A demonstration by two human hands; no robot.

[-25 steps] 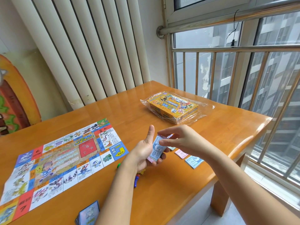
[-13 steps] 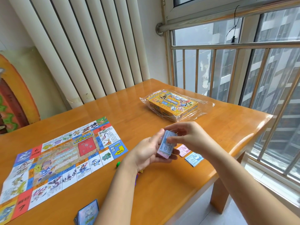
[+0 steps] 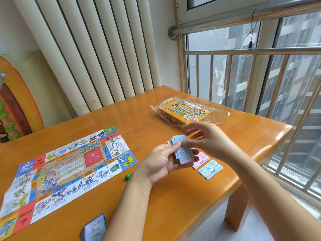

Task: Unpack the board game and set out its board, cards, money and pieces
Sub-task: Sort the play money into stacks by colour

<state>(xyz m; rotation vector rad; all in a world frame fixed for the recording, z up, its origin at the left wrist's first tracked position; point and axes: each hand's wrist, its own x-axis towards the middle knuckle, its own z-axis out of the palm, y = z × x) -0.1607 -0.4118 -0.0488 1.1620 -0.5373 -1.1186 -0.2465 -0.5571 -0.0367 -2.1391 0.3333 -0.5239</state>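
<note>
My left hand (image 3: 161,162) grips a small stack of paper money (image 3: 182,153) above the table's right half. My right hand (image 3: 206,138) pinches the top blue note of that stack at its right end. The paper game board (image 3: 66,169) lies unfolded flat on the left of the table. A pink pile of notes (image 3: 199,160) and a blue pile of notes (image 3: 210,169) lie on the table just right of my hands. A deck of cards (image 3: 94,228) sits at the front edge. A green playing piece (image 3: 127,176) rests by the board's corner.
The yellow game box (image 3: 185,110) sits on crinkled clear plastic wrap (image 3: 220,113) at the far right of the wooden table (image 3: 173,206). White vertical blinds hang behind, and a barred window runs along the right. The table's right edge lies close to the note piles.
My left hand has tilted the money stack flatter. My right hand has lifted and now pinches the top blue note, with its other fingers raised.
</note>
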